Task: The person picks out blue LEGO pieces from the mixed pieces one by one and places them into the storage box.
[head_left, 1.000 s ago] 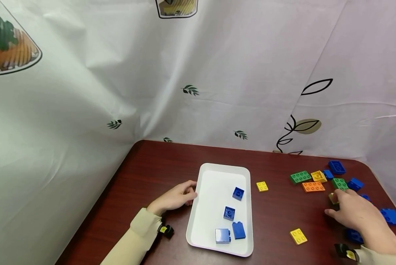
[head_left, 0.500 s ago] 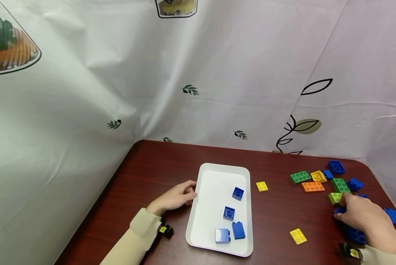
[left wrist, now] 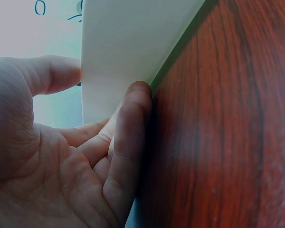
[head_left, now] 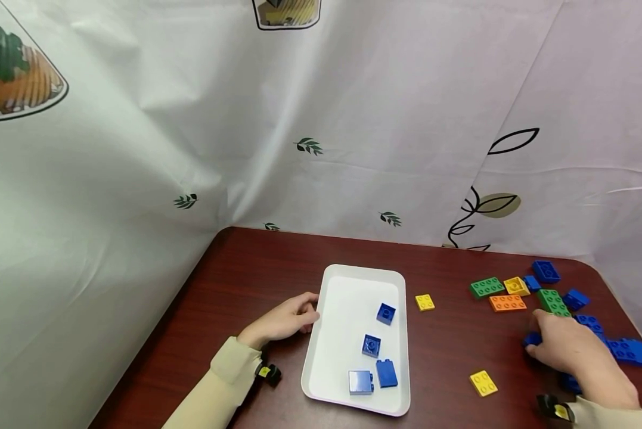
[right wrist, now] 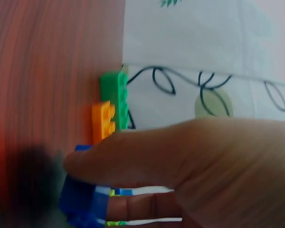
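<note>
Blue brick (right wrist: 83, 194) at R side of worktop (head_left: 444, 357), pinched btwn thumb & fingers of R hand (head_left: 573, 345); can't tell if it's lifted. More blue bricks (head_left: 634, 350) nr that hand, green brick (head_left: 553, 301) just beyond its fingers. To L of that: 2nd green brick (head_left: 487, 287), yellow brick (head_left: 516, 286) & orange brick (head_left: 507, 302), close tog. Two flat yellow pcs (head_left: 483, 383), well apart, btwn bricks & white tray (head_left: 337, 333). Tray has 4 blue pcs (head_left: 387, 373). L hand (head_left: 280, 322) holds tray's L edge, thumb at rim, fingers bent vs outer wall. White sheet (head_left: 353, 119) w/ leaf print hangs behind worktop.
</note>
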A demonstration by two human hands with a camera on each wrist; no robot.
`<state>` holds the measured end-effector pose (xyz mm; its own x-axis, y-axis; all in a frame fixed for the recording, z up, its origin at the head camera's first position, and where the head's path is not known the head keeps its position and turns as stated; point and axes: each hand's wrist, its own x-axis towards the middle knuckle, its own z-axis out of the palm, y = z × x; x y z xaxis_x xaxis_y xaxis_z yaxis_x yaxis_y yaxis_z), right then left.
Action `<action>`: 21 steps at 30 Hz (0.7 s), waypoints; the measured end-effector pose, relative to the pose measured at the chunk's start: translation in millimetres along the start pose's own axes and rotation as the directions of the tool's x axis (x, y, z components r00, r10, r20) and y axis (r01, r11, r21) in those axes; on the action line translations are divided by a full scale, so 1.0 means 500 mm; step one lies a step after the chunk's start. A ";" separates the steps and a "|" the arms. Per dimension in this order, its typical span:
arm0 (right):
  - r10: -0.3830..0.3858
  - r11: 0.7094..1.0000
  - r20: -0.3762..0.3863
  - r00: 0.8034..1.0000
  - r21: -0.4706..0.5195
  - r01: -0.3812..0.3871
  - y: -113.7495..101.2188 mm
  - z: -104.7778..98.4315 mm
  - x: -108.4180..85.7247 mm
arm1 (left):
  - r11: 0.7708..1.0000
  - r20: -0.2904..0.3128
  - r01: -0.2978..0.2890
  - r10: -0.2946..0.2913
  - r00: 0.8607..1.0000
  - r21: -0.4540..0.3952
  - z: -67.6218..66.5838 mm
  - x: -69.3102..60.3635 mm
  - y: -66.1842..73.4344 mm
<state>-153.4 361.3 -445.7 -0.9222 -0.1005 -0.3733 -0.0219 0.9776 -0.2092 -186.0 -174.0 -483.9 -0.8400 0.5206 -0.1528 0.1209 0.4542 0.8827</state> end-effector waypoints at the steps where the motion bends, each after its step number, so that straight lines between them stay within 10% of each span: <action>1: -0.016 1.000 -0.014 1.000 -0.002 0.016 -0.009 -0.002 0.001 | 1.000 -0.001 0.001 -0.001 1.000 -0.001 0.000 0.000 0.000; 7: -0.112 0.994 -0.164 0.980 -0.017 0.111 -0.073 -0.003 -0.001 | 1.000 -0.003 -0.004 0.003 1.000 -0.025 0.002 -0.001 0.007; 13: -0.225 0.974 -0.332 0.916 -0.057 0.218 -0.137 0.012 -0.018 | 1.000 -0.004 0.000 0.000 1.000 -0.030 0.002 -0.002 0.010; 21: -0.285 0.958 -0.394 0.874 -0.086 0.273 -0.206 0.019 -0.037 | 1.000 -0.005 -0.001 0.001 1.000 -0.025 0.001 -0.004 0.016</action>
<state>-130.6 261.0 -425.7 -0.9518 -0.2932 0.0899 -0.3062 0.9250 -0.2251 -183.3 -170.9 -476.8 -0.8425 0.5176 -0.1494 0.1089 0.4353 0.8937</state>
